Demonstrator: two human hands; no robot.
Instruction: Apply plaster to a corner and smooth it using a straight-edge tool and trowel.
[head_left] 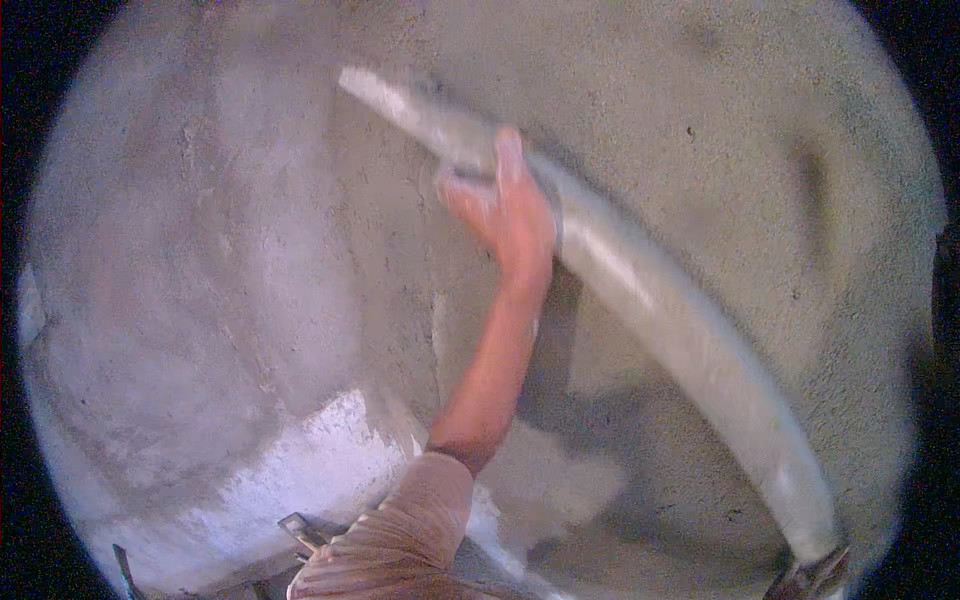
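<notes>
Nearest, a brown sleeve (400, 530) covers the left upper arm, and the bare forearm reaches up past the middle of the view to the left hand (510, 210). That hand is clasped on the bar (690, 340), with 1 digit laid over its face and at least 1 more by its lower edge; blur hides the rest. It grips nearer the upper end, probably to steady that part while the long remainder slants away to the lower right.

At the bar's lower end is a dark shape (812, 575), perhaps the right hand. It is dim and cut off, so I cannot tell how its fingers stand. If it is a hand, 2 holds set well apart would keep so long a piece from swinging.

The bar is pale and smooth, running slantwise in front of the wall (760, 110); its bend probably comes from the lens. I cannot tell whether it touches the wall.

Farther off, the wall is rough and sandy at right, smoother and greyer at left, with a white patch (320, 455) low down. A small object (297, 527) shows beside the sleeve, its kind unclear.
</notes>
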